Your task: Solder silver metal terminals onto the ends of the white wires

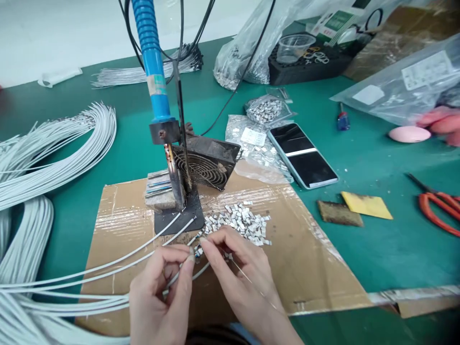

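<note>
My left hand [163,287] is closed, thumb and forefinger pinching the end of a white cable [172,280]. My right hand [240,275] is closed too, its thumb and forefinger meeting close to that cable end. A thin solder wire [251,281] runs out from its curled fingers over the palm; what sits right at the fingertips is too small to make out. Just beyond is a pile of small white-and-metal connector pieces [244,223]. A blue-handled soldering iron [154,62] is fixed tip-down above a dark plate [172,223], where two white cable ends rest.
Bundles of white cable [21,187] cover the left side. A small fan [206,165] stands behind the iron. Cardboard [305,268] lies under the work. To the right are a phone [304,155], sponges [366,205], red-handled scissors [436,208] and a screwdriver [343,120].
</note>
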Action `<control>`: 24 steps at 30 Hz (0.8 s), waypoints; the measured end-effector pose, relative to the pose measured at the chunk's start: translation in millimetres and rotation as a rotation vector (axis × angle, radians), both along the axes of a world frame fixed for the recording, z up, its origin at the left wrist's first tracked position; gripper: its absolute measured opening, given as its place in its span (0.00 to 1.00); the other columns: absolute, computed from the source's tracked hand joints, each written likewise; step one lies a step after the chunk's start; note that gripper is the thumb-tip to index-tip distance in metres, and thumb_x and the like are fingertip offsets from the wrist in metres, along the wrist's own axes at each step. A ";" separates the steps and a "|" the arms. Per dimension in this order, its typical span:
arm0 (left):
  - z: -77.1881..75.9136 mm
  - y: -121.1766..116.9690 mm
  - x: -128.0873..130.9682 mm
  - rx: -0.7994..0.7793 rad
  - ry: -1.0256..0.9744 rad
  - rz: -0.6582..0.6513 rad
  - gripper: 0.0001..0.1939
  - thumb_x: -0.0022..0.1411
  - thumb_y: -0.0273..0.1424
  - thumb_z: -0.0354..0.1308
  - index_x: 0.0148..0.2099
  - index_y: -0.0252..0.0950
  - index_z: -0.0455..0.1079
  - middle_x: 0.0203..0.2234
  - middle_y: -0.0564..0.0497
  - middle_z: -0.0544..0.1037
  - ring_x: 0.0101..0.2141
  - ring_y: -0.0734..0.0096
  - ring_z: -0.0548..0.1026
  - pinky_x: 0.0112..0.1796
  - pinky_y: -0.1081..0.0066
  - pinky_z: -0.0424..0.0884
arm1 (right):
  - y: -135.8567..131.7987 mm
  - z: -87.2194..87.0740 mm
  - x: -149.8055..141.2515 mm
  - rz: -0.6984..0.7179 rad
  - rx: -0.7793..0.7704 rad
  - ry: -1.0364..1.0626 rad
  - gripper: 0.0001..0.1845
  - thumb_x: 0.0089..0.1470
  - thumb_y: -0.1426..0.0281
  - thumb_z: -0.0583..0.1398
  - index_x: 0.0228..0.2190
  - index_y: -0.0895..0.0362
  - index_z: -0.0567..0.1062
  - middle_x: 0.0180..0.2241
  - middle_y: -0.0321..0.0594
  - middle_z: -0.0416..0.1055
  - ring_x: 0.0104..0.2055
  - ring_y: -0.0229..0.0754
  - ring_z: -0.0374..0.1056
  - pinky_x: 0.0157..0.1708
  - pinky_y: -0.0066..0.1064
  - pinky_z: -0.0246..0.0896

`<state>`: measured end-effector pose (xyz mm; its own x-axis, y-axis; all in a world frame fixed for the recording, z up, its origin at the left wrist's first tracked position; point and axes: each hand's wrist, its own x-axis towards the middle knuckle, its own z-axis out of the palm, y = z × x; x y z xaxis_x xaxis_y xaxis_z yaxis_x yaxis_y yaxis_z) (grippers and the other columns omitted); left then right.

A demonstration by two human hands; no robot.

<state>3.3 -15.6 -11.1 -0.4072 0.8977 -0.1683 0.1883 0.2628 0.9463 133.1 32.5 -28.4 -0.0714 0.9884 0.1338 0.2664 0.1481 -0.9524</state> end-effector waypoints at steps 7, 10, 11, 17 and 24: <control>-2.5 -15.8 -12.6 0.041 0.147 -0.132 0.07 0.66 0.34 0.64 0.34 0.40 0.77 0.23 0.56 0.77 0.27 0.72 0.75 0.29 0.78 0.71 | -11.7 -3.1 2.5 0.003 -0.003 0.108 0.15 0.67 0.68 0.61 0.26 0.54 0.72 0.26 0.31 0.70 0.29 0.34 0.66 0.30 0.25 0.61; -8.1 -26.7 -13.2 0.025 0.166 -0.141 0.08 0.67 0.36 0.64 0.35 0.40 0.77 0.24 0.54 0.79 0.28 0.68 0.77 0.30 0.76 0.71 | -16.0 -4.0 3.2 0.001 -0.006 0.155 0.15 0.66 0.67 0.62 0.26 0.54 0.72 0.26 0.31 0.71 0.29 0.35 0.66 0.30 0.26 0.60; -9.4 -29.8 -13.1 0.021 0.170 -0.142 0.08 0.67 0.36 0.64 0.36 0.40 0.78 0.26 0.53 0.80 0.29 0.67 0.78 0.31 0.75 0.72 | -17.5 -3.9 3.2 0.002 -0.009 0.163 0.16 0.66 0.67 0.62 0.25 0.54 0.72 0.26 0.31 0.70 0.29 0.35 0.66 0.29 0.26 0.60; -14.7 -18.9 -51.3 0.189 0.627 -0.174 0.06 0.71 0.35 0.59 0.44 0.42 0.77 0.50 0.44 0.80 0.53 0.53 0.78 0.55 0.58 0.70 | -24.6 -4.7 4.3 -0.039 -0.014 0.185 0.15 0.65 0.67 0.62 0.25 0.54 0.73 0.25 0.31 0.69 0.29 0.36 0.65 0.29 0.28 0.60; -24.9 9.0 -124.1 0.110 0.950 -0.299 0.12 0.69 0.43 0.56 0.36 0.41 0.71 0.42 0.39 0.76 0.52 0.39 0.75 0.52 0.45 0.71 | -30.2 -14.5 15.5 -0.035 -0.055 0.138 0.16 0.67 0.64 0.62 0.26 0.54 0.74 0.26 0.32 0.70 0.29 0.36 0.65 0.29 0.27 0.60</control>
<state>-120.9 -6.6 -36.0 -0.0848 0.9762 0.1996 0.9226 0.0013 0.3857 148.6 2.3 -42.9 -0.0210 0.9962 0.0850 0.1361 0.0871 -0.9869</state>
